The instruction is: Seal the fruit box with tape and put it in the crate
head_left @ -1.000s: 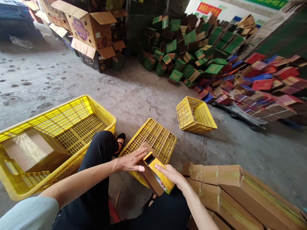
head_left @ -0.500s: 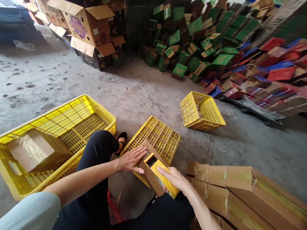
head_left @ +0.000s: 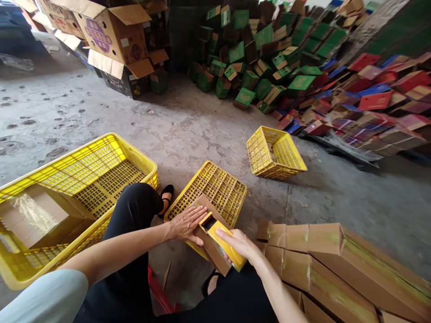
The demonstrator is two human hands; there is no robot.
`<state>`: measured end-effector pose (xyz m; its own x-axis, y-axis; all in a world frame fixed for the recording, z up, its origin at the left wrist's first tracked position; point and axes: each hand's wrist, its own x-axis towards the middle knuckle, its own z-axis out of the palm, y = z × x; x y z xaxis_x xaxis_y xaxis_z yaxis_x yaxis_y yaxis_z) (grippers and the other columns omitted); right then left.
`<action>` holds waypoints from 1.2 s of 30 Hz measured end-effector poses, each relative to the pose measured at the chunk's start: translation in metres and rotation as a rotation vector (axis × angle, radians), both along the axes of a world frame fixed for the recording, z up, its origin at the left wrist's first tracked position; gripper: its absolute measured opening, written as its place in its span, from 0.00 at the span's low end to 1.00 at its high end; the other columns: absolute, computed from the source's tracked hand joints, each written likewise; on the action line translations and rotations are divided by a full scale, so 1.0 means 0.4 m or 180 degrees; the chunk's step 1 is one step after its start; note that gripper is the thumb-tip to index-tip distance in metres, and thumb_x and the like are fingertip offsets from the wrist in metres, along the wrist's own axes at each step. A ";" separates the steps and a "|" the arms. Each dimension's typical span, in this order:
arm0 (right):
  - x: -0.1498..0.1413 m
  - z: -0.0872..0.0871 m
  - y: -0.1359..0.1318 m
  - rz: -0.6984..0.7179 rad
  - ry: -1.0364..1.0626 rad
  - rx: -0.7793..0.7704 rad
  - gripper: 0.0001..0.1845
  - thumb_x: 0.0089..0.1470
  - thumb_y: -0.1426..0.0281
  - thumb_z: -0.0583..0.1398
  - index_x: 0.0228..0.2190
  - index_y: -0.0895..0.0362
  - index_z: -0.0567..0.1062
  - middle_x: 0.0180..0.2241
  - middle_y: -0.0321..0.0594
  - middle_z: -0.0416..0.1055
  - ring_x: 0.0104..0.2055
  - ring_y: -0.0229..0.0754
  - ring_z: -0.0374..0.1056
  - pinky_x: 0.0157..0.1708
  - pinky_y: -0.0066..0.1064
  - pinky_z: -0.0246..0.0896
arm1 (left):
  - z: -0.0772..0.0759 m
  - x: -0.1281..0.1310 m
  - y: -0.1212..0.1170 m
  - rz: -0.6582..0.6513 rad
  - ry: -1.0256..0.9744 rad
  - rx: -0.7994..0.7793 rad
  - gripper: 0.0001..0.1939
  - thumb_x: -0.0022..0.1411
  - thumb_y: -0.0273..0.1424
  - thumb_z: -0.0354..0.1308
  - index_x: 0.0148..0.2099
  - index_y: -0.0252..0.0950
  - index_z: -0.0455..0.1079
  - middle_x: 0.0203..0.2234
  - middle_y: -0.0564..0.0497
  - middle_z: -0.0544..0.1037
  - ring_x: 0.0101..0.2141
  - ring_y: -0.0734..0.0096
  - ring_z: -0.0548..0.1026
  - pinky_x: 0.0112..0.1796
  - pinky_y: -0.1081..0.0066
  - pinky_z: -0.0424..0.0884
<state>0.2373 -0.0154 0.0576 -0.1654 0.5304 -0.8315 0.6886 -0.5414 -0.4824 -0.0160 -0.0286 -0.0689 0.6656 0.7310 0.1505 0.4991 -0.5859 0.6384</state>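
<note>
My left hand (head_left: 187, 224) lies flat with its fingers stretched out on a brown cardboard piece (head_left: 215, 261), which looks like a flattened or narrow carton. In my right hand (head_left: 237, 244) is a yellow box (head_left: 225, 237) with a dark opening at its far end, held tilted over the cardboard. My thumb rests on its upper face; the other fingers are mostly hidden beneath. Under the cardboard stands an upturned yellow plastic crate (head_left: 218, 188), its gridded base facing up.
At left a large yellow crate (head_left: 134, 154) holds a taped carton (head_left: 43, 217). Long taped cartons (head_left: 323, 251) lie at right. Ahead sits a smaller yellow crate (head_left: 276, 152). Heaps of green boxes (head_left: 245, 96) and red boxes (head_left: 375, 101) fill the back. Something red (head_left: 158, 289) lies between my legs.
The view has shifted a little, so the surroundings sit further left. My right hand and the yellow box have moved slightly up the cardboard, closer to my left hand, which stays flat.
</note>
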 end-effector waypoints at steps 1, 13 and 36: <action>0.003 -0.003 -0.002 -0.0003 -0.0008 0.0014 0.26 0.61 0.45 0.60 0.31 0.55 0.74 0.18 0.41 0.76 0.20 0.45 0.74 0.21 0.30 0.70 | -0.002 0.000 0.002 0.0008 -0.0006 0.0014 0.58 0.63 0.69 0.50 0.80 0.36 0.42 0.75 0.37 0.51 0.74 0.45 0.51 0.73 0.54 0.42; 0.111 0.031 -0.087 -0.0102 0.0136 0.0091 0.22 0.63 0.48 0.60 0.35 0.55 0.74 0.17 0.36 0.75 0.19 0.42 0.73 0.22 0.28 0.70 | -0.012 0.010 -0.008 0.0093 0.0081 0.0119 0.62 0.60 0.71 0.50 0.79 0.32 0.43 0.75 0.33 0.51 0.74 0.41 0.49 0.72 0.50 0.42; 0.168 0.017 -0.117 -0.0123 0.0219 0.0091 0.24 0.61 0.46 0.61 0.32 0.55 0.73 0.18 0.39 0.77 0.19 0.44 0.74 0.22 0.29 0.71 | -0.013 0.083 -0.034 -0.0191 0.0339 0.0382 0.61 0.63 0.70 0.48 0.80 0.30 0.37 0.75 0.33 0.48 0.74 0.45 0.49 0.73 0.53 0.42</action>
